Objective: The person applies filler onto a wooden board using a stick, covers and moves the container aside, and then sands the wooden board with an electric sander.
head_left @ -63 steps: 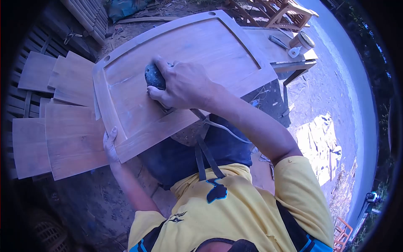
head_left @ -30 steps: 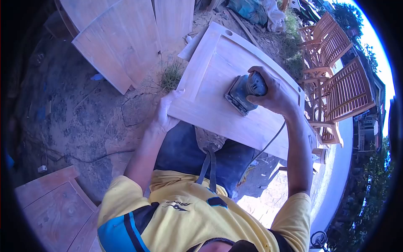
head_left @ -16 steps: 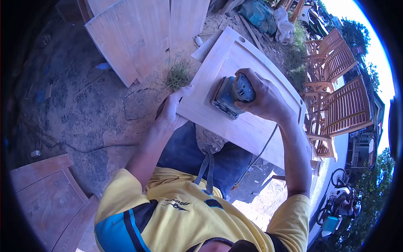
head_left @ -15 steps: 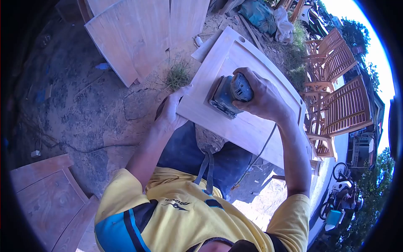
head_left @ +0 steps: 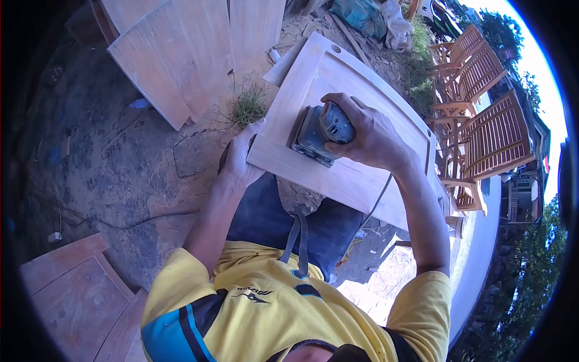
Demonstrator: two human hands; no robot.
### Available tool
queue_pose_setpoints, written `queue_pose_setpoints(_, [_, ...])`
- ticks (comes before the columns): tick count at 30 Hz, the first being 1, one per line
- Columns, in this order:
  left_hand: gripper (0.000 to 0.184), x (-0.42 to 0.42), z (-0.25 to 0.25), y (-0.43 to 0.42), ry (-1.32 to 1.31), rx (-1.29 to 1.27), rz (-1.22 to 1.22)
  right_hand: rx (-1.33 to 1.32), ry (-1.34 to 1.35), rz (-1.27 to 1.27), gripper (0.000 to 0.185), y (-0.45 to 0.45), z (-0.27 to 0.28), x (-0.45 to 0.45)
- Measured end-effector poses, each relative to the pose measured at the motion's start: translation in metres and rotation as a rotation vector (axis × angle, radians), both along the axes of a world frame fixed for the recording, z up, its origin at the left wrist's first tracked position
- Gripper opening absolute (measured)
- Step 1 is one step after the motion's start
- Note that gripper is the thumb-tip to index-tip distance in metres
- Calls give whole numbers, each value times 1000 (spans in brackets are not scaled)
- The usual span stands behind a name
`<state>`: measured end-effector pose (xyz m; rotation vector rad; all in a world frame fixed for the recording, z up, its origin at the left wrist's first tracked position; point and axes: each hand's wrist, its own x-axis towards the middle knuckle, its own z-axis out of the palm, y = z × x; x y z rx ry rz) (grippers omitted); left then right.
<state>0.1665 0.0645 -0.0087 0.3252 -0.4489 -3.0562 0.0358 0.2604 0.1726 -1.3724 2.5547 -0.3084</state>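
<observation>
My right hand (head_left: 379, 137) is closed over the top of a dusty blue-grey electric sander (head_left: 313, 140), with fingers and thumb around its rounded head. The sander's square base sits on a pale wooden panel (head_left: 368, 181) near its left side. A dark cord (head_left: 380, 194) runs from under my right wrist across the panel toward my lap. At the panel's near-left corner, my left hand (head_left: 242, 155) is wrapped around the edge, its thumb up at the rim and its other fingers mostly hidden. The panel lies tilted in front of my knees and has a raised frame with round holes.
Large wooden boards (head_left: 181, 57) lie at the upper left, and another panel (head_left: 78, 289) is at the lower left. Slatted wooden chairs (head_left: 491, 136) stand on the right beside a road. A grass tuft (head_left: 248, 105) grows near my left hand. Plastic bags (head_left: 362, 17) lie behind.
The view has shifted slightly, so the panel, sander and both hands appear a little further left. A motorbike on the road is no longer visible. Both hands keep their grips.
</observation>
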Motion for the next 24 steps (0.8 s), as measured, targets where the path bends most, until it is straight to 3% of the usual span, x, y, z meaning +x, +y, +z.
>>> queue_pose_setpoints(7, [50,0,-11,-4,34,69,-62,75,-66,-212,83,113,10,2])
queue_pose_setpoints(11, [49,1,-3,-5,54,6,-76,120,-52,-483,85,207,9,-2])
queue_pose_setpoints(13, [52,1,-1,-3,12,-267,-27,86,-134,-697,85,231,9,0])
queue_pose_setpoints(14, [60,1,-7,-7,-7,-281,-46,110,-76,-745,86,239,4,-2])
queue_pose_setpoints(17, [59,-4,-20,-13,17,-384,-77,131,42,-831,90,227,-8,-2])
queue_pose_setpoints(18, [58,-5,-20,-15,-13,-403,-78,-29,-78,-818,92,207,-4,6])
queue_pose_setpoints(21, [57,-6,-15,-19,-23,-454,-78,-270,-57,-694,87,164,-22,18])
queue_pose_setpoints(24, [61,-8,-27,-32,-47,-487,-113,-256,-61,-723,82,150,-29,32])
